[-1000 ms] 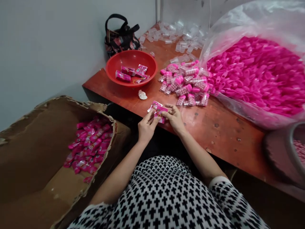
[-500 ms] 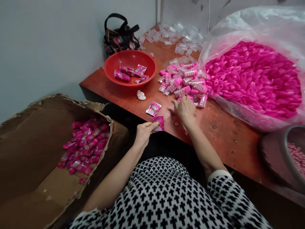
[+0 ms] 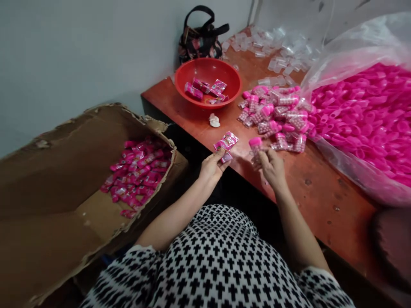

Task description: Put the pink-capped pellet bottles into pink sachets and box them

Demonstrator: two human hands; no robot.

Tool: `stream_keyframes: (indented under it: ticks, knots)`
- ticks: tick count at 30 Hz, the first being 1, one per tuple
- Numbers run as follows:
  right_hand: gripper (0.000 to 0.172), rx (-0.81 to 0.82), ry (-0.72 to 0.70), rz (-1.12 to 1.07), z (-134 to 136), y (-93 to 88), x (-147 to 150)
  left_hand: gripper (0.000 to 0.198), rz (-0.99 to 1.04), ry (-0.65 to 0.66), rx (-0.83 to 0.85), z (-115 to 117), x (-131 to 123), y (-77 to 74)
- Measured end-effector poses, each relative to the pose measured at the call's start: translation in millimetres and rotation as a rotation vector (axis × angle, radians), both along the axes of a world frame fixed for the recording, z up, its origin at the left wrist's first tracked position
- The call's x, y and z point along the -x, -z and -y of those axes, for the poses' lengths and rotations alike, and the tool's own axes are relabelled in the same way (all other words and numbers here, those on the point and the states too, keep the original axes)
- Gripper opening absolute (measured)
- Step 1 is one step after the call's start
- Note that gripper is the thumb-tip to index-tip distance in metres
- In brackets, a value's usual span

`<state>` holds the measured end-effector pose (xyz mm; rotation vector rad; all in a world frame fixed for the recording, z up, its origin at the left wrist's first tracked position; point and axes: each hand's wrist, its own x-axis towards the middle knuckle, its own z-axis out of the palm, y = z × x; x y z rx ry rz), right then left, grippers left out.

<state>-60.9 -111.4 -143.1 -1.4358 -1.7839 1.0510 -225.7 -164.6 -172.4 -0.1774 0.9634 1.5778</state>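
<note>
My left hand (image 3: 211, 167) pinches a small pink printed packet (image 3: 226, 158) at the table's front edge. Just behind it, a similar shiny packet (image 3: 230, 139) appears to lie on the table, partly overlapped from this view. My right hand (image 3: 272, 167) is closed on a small clear bottle (image 3: 256, 149) with a pink cap, held upright and slightly blurred; pale pink beads show inside. Beyond that hand is a heap of similar capped bottles (image 3: 266, 113). The two hands are apart, with the bottle and packet between them.
A red bowl (image 3: 180, 87) holds several pink packets. At left stands a cardboard box (image 3: 45, 149) with wrapped bottles. A plastic bag (image 3: 362, 188) of pink caps, clear containers (image 3: 279, 42), a handbag (image 3: 201, 45), a crumpled white scrap (image 3: 214, 120) and a dark tub (image 3: 391, 244) surround the table (image 3: 302, 196).
My right hand has drawn a bottle out of the heap and brought it toward my left hand. My left hand still holds its packet. The camera view has turned left.
</note>
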Motion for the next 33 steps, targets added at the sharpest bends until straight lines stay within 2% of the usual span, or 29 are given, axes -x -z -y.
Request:
stream_keyframes:
  ticks: [1,3,5,7,15,20,24,27,31,33]
  knots:
    - [0.033,0.119,-0.023,-0.167,19,2.2,3,0.019,0.031,-0.023,-0.005,-1,-1,-0.9]
    - [0.034,0.232,-0.032,-0.359,52,6.9,13,0.016,0.077,-0.058,-0.007,-4,-3,-2.9]
    - [0.033,0.263,-0.012,-0.435,74,11.6,22,0.014,0.105,-0.071,-0.005,-5,-7,-5.1]
    - [0.032,0.249,0.018,-0.453,83,16.4,28,0.014,0.124,-0.07,-0.011,-6,-10,-7.7]
    - [0.032,0.211,0.07,-0.47,80,30.9,33,0.011,0.181,-0.067,-0.044,-6,-22,-19.2]
    - [0.03,0.196,0.02,-0.509,78,31.3,33,0.026,0.072,-0.003,-0.126,-2,-24,-15.9]
    - [0.03,0.231,-0.011,-0.571,74,33.3,32,0.034,-0.057,0.107,-0.227,-1,-21,-16.5]
    - [0.029,0.191,-0.006,-0.556,72,35.7,31,0.038,-0.155,0.206,-0.287,0,-19,-18.4]
    - [0.028,0.089,0.014,-0.48,70,38.9,30,0.039,-0.195,0.287,-0.285,-1,-18,-17.1]
    - [0.028,0.088,0.011,-0.476,69,39.6,30,0.038,-0.216,0.318,-0.258,-1,-18,-15.2]
